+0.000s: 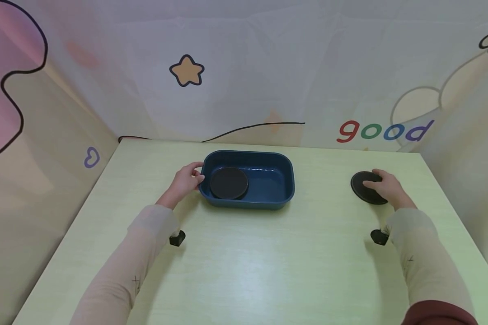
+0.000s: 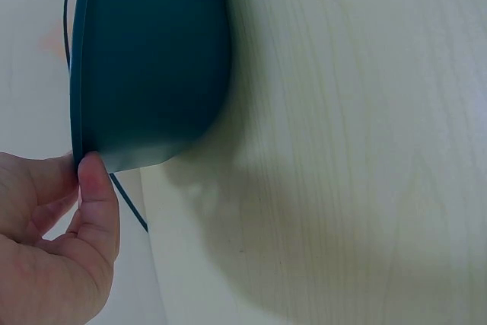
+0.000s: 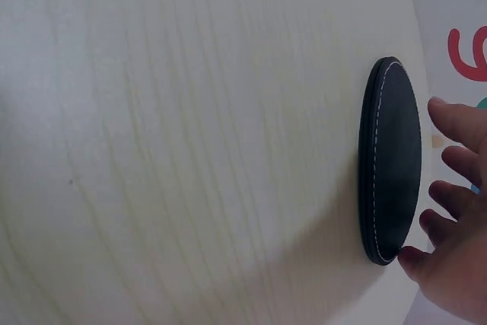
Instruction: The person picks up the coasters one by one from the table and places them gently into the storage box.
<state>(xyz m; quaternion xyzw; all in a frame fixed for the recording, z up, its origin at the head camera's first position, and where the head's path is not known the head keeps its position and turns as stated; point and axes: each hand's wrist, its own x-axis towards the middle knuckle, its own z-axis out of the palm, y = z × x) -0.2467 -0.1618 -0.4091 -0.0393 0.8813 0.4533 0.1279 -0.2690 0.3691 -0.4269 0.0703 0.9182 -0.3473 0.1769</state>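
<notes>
A dark blue rectangular tray (image 1: 270,183) with rounded corners stands at the back middle of the table. My left hand (image 1: 184,181) pinches its left rim; in the left wrist view the thumb (image 2: 97,184) lies against the tray's outer wall. Inside the tray, at its left end, lies a round black coaster (image 1: 229,183). Another round black coaster (image 1: 363,190) is on the table at the right, its edge stitched in pale thread and layered in the right wrist view. Over its right side hovers my right hand (image 1: 388,188), fingers spread and not closed round it.
A pale wood-grain table (image 1: 244,266) carries everything. Behind it hangs a printed cloth backdrop (image 1: 252,81) with a star and the word "good", and cloth also borders the left and right sides. Small black devices (image 1: 177,238) sit under both wrists.
</notes>
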